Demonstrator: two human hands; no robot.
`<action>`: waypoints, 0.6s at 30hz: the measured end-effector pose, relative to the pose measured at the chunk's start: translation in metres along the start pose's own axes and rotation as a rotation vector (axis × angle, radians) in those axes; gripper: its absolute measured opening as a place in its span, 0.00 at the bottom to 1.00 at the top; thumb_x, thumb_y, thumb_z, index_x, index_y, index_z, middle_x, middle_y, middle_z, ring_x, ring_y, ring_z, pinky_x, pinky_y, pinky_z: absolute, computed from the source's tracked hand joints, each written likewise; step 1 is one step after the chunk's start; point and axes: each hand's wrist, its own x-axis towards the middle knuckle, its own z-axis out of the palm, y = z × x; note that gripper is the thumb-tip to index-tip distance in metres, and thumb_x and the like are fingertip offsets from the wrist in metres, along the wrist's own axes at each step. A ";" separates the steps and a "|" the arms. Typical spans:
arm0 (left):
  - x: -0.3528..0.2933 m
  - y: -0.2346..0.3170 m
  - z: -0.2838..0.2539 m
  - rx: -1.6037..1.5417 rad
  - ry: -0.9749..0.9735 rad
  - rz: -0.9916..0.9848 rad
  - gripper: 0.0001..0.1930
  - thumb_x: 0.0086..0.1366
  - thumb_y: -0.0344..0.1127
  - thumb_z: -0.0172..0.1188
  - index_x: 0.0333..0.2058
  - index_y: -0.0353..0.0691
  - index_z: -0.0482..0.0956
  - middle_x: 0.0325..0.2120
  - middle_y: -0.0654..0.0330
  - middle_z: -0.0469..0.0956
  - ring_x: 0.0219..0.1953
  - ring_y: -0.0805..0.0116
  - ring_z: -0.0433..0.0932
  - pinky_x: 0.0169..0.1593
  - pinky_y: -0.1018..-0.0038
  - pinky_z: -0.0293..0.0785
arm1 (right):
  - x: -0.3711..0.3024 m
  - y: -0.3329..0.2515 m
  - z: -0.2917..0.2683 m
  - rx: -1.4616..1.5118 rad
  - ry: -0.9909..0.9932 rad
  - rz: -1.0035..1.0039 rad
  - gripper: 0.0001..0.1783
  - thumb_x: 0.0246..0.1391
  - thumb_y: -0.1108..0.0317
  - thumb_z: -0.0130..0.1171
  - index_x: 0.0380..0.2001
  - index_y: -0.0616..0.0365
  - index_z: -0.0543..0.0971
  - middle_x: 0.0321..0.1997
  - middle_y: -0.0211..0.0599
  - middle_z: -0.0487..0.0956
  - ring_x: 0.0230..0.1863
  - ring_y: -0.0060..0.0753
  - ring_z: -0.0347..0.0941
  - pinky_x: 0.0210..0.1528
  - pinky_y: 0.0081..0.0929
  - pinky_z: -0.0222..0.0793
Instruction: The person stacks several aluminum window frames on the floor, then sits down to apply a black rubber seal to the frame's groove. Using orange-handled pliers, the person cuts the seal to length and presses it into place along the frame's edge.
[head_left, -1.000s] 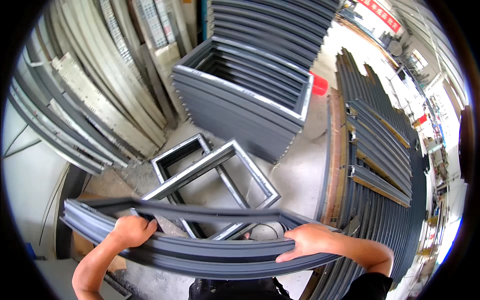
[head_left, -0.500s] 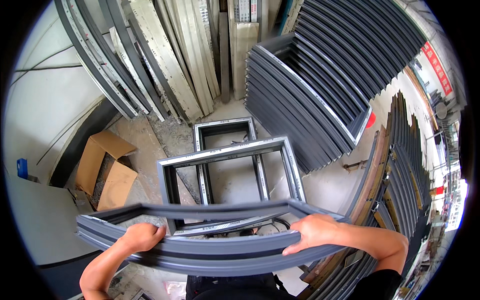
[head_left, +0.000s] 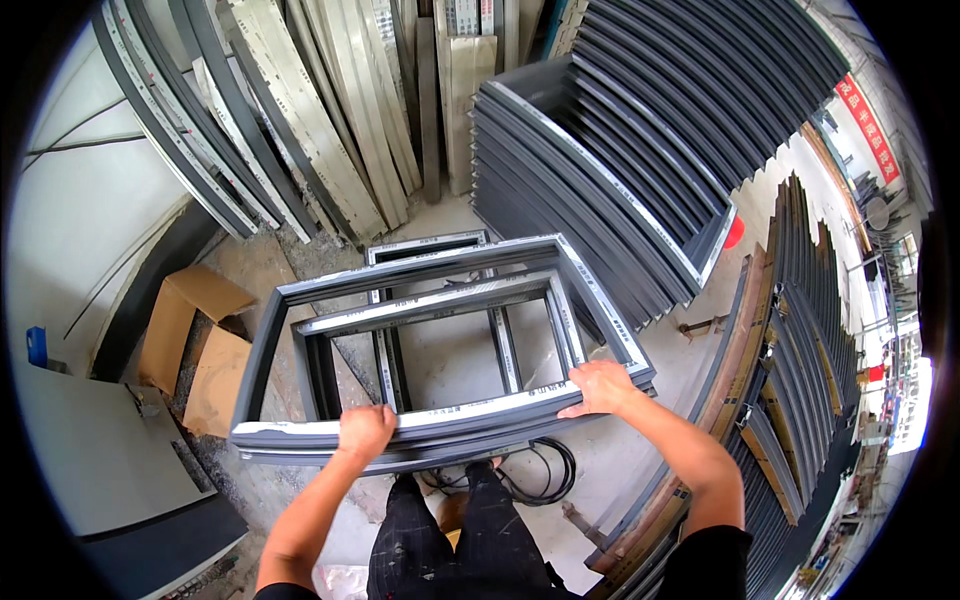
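A person in dark trousers (head_left: 410,545) is standing on a pale floor (head_left: 595,455), holding a big frame (head_left: 480,405): a grey rectangle with whitish strips on its upper face. The left hand (head_left: 368,432) is holding its near rail left of the middle, that grip wrapped closed around the bar. The right hand (head_left: 600,388) is holding the same rail by the frame's right corner, its grip likewise closed on it. The big frame is tilting in front of the person's legs, over a smaller front frame (head_left: 430,305) and a rear frame (head_left: 430,242), which are overlapping; whether it is touching them, one cannot tell. Beyond its far right corner, a tall stack of grey frames (head_left: 565,205) is standing. Beyond its far left corner, long bars (head_left: 330,130) are leaning upright. Left of it, an open cardboard box (head_left: 168,340) is sitting. Right of it, dark bars (head_left: 800,350) are lying together. Just nearer than its near rail, a black cable (head_left: 571,475) is lying coiled.
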 end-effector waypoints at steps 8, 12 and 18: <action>-0.026 0.036 0.091 -0.046 -0.297 -0.165 0.23 0.67 0.48 0.43 0.27 0.39 0.83 0.29 0.50 0.82 0.35 0.51 0.81 0.43 0.56 0.74 | -0.032 0.008 0.131 0.115 -0.136 0.062 0.39 0.34 0.28 0.64 0.31 0.56 0.75 0.34 0.43 0.78 0.40 0.48 0.76 0.46 0.42 0.71; -0.035 0.040 0.132 0.002 -0.293 -0.202 0.22 0.65 0.47 0.44 0.27 0.40 0.83 0.29 0.52 0.82 0.35 0.53 0.81 0.43 0.57 0.73 | -0.033 0.009 0.158 0.107 -0.162 0.119 0.38 0.33 0.32 0.68 0.33 0.56 0.77 0.36 0.40 0.78 0.45 0.44 0.74 0.52 0.41 0.68; -0.056 0.055 0.162 -0.087 -0.318 -0.261 0.18 0.65 0.48 0.49 0.32 0.40 0.81 0.32 0.53 0.81 0.39 0.52 0.79 0.44 0.57 0.73 | -0.035 0.003 0.194 0.107 -0.312 0.216 0.36 0.32 0.41 0.73 0.40 0.55 0.78 0.46 0.39 0.75 0.53 0.42 0.69 0.58 0.40 0.64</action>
